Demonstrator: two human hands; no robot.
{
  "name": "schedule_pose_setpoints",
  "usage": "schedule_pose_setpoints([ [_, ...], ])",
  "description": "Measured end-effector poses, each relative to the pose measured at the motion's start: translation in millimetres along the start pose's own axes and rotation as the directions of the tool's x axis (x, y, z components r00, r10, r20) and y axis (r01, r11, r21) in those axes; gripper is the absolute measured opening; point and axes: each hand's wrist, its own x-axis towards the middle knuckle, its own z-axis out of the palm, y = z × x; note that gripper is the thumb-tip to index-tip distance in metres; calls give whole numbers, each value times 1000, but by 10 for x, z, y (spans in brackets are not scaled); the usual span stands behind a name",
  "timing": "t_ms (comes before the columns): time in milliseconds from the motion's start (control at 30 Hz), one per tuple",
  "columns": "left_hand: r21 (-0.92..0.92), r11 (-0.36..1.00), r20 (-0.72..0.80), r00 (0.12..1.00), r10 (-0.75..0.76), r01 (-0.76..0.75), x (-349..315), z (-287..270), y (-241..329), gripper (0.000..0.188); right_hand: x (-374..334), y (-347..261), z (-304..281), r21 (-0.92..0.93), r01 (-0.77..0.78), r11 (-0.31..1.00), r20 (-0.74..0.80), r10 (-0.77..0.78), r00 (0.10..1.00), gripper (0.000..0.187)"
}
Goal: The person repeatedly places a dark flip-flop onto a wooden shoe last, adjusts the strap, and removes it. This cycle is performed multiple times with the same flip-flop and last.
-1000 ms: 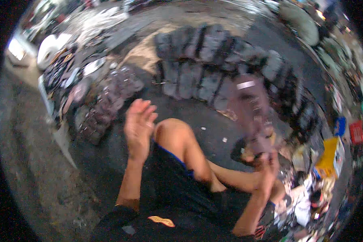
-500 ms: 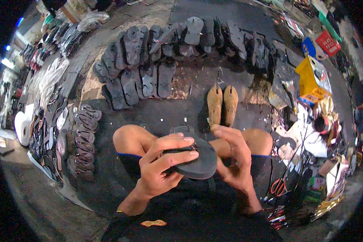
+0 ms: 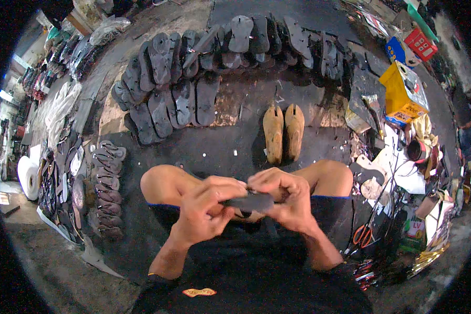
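Between my bent knees, a black sandal [image 3: 252, 202] is held up, tilted so that it looks thin, and slightly blurred. My left hand [image 3: 204, 206] is closed on its left end, thumb underneath and fingers over the top. On the other end, my right hand [image 3: 289, 201] pinches the sandal with its fingertips near the upper edge. The fingers hide much of its strap area. Beyond my hands, a pair of wooden shoe lasts [image 3: 273, 137] stands on the dark floor mat.
Rows of dark soles [image 3: 161, 57] curve across the far floor. Small strapped sandals [image 3: 109, 180] line up at left, near a white roll [image 3: 28, 170]. At right are a yellow box [image 3: 406, 97], orange-handled scissors [image 3: 362, 235] and heaped scraps [image 3: 392, 167].
My right hand, apart and blurred before, has closed on the sandal's right end. The sandal has tipped from showing its broad face to a thin side. The view has shifted slightly.
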Motion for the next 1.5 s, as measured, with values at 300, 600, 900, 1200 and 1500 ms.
schedule_pose_setpoints([
  [300,-893,401,-41,850,-525,204,462,-781,-822,77,327,1973,9,-597,-654,466,-589,299,751,87],
  [600,-899,429,-354,712,-606,-83,281,-947,-1144,70,-136,-89,71,-58,-329,943,-316,295,902,76],
  [900,-925,379,-217,801,-557,13,274,-413,-741,67,-427,-463,629,75,-399,914,-158,406,900,77],
  [1200,-931,357,-181,759,-625,71,187,-107,-687,65,-502,-497,844,277,-401,873,-205,462,863,79],
  [1500,-946,316,-157,750,-643,73,-82,289,-769,73,-441,-132,888,-8,-269,963,-285,255,924,74],
])
